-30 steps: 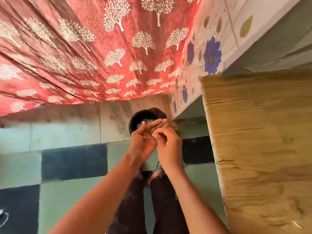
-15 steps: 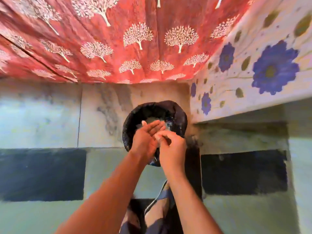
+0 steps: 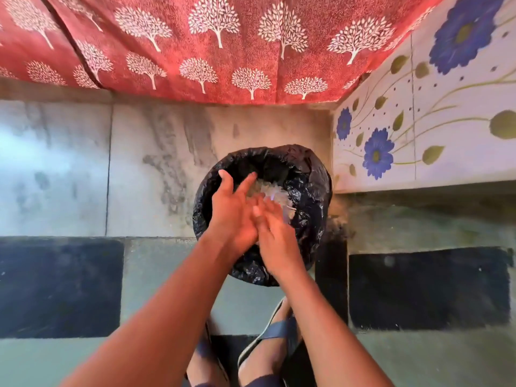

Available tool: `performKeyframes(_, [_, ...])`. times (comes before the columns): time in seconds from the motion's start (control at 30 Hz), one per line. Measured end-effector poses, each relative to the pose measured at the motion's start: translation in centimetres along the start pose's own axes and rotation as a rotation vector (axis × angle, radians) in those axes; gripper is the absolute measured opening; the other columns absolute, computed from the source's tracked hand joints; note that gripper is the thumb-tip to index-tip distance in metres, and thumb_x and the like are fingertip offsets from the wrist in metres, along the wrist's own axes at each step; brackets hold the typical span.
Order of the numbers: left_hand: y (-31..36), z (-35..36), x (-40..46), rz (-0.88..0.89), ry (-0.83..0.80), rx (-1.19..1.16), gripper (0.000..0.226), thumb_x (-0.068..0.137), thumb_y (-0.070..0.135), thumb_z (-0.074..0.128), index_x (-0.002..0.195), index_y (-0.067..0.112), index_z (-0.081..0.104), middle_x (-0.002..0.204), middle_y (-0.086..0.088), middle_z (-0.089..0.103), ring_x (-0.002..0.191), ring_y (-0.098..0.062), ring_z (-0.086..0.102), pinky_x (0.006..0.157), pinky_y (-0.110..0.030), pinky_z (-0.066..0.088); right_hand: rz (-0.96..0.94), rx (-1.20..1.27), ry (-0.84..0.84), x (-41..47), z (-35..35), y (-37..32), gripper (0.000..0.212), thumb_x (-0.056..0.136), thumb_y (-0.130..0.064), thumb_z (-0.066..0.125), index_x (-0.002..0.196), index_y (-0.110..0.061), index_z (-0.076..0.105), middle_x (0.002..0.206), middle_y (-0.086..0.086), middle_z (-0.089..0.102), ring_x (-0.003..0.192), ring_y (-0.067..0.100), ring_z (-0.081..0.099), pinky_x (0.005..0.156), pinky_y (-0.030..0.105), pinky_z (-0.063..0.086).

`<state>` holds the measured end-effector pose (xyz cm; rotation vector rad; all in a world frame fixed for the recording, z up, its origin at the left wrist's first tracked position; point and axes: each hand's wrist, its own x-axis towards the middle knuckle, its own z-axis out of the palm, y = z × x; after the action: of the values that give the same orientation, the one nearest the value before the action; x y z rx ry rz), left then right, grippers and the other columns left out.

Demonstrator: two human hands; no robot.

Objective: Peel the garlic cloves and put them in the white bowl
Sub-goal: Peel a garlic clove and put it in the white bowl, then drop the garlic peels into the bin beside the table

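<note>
Both hands are held together over a round bin lined with a crinkled black plastic bag (image 3: 312, 191), which stands on the floor at the middle of the scene. The left hand (image 3: 233, 212) lies palm toward the right, its fingers (image 3: 245, 184) straight and spread wide, the thumb pointing up toward the far rim of the bin. The right hand (image 3: 275, 236) presses against it from the right side, its fingers (image 3: 265, 208) laid loosely along the left palm; they are blurred, and whether anything is pinched between the two hands cannot be told. No clove of garlic can be made out in either hand.

Inside the bag, just beyond the fingertips, lies a pale heap of thin papery scraps (image 3: 275, 192), whitish and translucent.

The floor of grey-green and black square tiles (image 3: 61, 286) runs across the near part of the scene, with a lighter marbled stone strip (image 3: 156, 169) beyond it. A red cloth printed with white trees (image 3: 212, 46) hangs along the far side. To the right stands a white surface painted with blue flowers and olive leaves (image 3: 418, 129), its lower edge just beside the bin. At the near edge, below the forearms, two feet in blue-strapped sandals (image 3: 276, 336) stand on the tiles.
</note>
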<state>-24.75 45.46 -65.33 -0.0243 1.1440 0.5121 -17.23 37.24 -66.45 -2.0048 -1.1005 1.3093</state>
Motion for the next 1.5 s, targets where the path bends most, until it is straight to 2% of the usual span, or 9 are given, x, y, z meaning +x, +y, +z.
performKeyframes(0.23, [0.5,0.2,-1.0,-0.072,-0.019,0.189,0.104,0.087,0.087,0.026,0.156,0.01,0.037,0.157,-0.019,0.043,0.146,-0.036,0.04,0.122,-0.056,0.03,-0.022,0.089,-0.083,0.6,0.8,-0.1,0.066,0.098,-0.073,0.018,0.157,-0.044,0.023,0.166,-0.015,0.023,0.154,0.006,0.014,0.127,0.045,0.016])
performKeyframes(0.33, [0.5,0.6,-2.7,-0.018,-0.104,0.286,0.078,0.094,0.077,0.028,0.15,0.026,0.048,0.15,0.0,0.054,0.141,-0.026,0.048,0.118,-0.05,0.035,0.209,0.21,0.041,1.5,-0.7,-0.5,0.062,0.1,-0.07,0.024,0.145,-0.036,0.05,0.143,-0.005,0.058,0.132,0.015,0.053,0.107,0.043,0.046])
performKeyframes(0.43, [-0.3,0.4,-3.0,0.02,-0.101,0.463,0.055,0.098,0.067,0.035,0.142,0.037,0.053,0.129,0.023,0.061,0.129,-0.002,0.054,0.104,-0.028,0.045,0.167,0.624,0.008,0.1,-0.6,-4.6,0.043,0.107,-0.052,0.028,0.139,-0.037,0.052,0.141,-0.016,0.056,0.132,0.002,0.049,0.113,0.028,0.036])
performKeyframes(0.57, [-0.2,0.1,-3.0,-0.036,-0.061,0.297,0.06,0.104,0.063,0.031,0.136,0.021,0.059,0.129,0.005,0.069,0.119,-0.008,0.063,0.115,-0.036,0.038,-0.148,0.254,-0.037,-0.8,1.0,-3.1,0.052,0.102,-0.064,0.021,0.152,-0.054,0.028,0.166,-0.016,0.022,0.155,0.006,0.007,0.127,0.048,0.008])
performKeyframes(0.7, [0.1,0.5,-4.7,-0.031,-0.112,0.329,0.075,0.099,0.071,0.02,0.148,0.022,0.048,0.145,-0.003,0.06,0.133,-0.022,0.057,0.105,-0.042,0.047,0.174,0.057,0.246,1.1,-0.9,-1.7,0.078,0.093,-0.075,0.018,0.155,-0.032,0.037,0.164,-0.001,0.031,0.154,0.02,0.021,0.123,0.047,0.023])
performKeyframes(0.9, [1.2,1.0,-5.7,-0.003,-0.007,0.205,0.088,0.097,0.076,0.026,0.139,0.005,0.055,0.131,-0.016,0.066,0.128,-0.032,0.06,0.111,-0.047,0.044,-0.297,0.003,-0.009,-1.1,-0.4,-3.0,0.051,0.109,-0.04,0.033,0.154,-0.018,0.042,0.16,0.004,0.039,0.152,0.013,0.027,0.125,0.035,0.022])
performKeyframes(1.03, [0.8,1.8,-9.9,0.045,-0.088,0.371,0.061,0.1,0.062,0.037,0.139,0.019,0.058,0.128,-0.003,0.071,0.122,-0.022,0.065,0.106,-0.04,0.048,0.04,-0.011,0.274,-2.0,-2.6,-2.1,0.048,0.107,-0.044,0.032,0.127,-0.014,0.063,0.125,0.004,0.064,0.118,0.018,0.058,0.103,0.041,0.046])
performKeyframes(1.33, [5.4,6.2,-28.4,0.262,-0.101,0.767,0.025,0.107,0.021,0.05,0.126,0.014,0.064,0.121,-0.005,0.074,0.117,-0.023,0.069,0.101,-0.042,0.049,0.059,0.256,0.554,-16.4,-10.2,-17.8,0.017,0.1,-0.016,0.062,0.11,-0.009,0.073,0.093,0.0,0.073,0.077,-0.008,0.064,0.07,0.01,0.046])
performKeyframes(1.5, [8.1,10.7,-43.5,0.317,-0.24,0.996,0.023,0.105,0.018,0.056,0.123,0.009,0.065,0.118,-0.013,0.074,0.102,-0.023,0.069,0.09,-0.042,0.049,0.099,0.339,0.724,-29.7,-14.7,-29.0,0.013,0.098,-0.016,0.063,0.103,-0.014,0.075,0.088,-0.008,0.074,0.077,0.0,0.066,0.072,0.016,0.048])
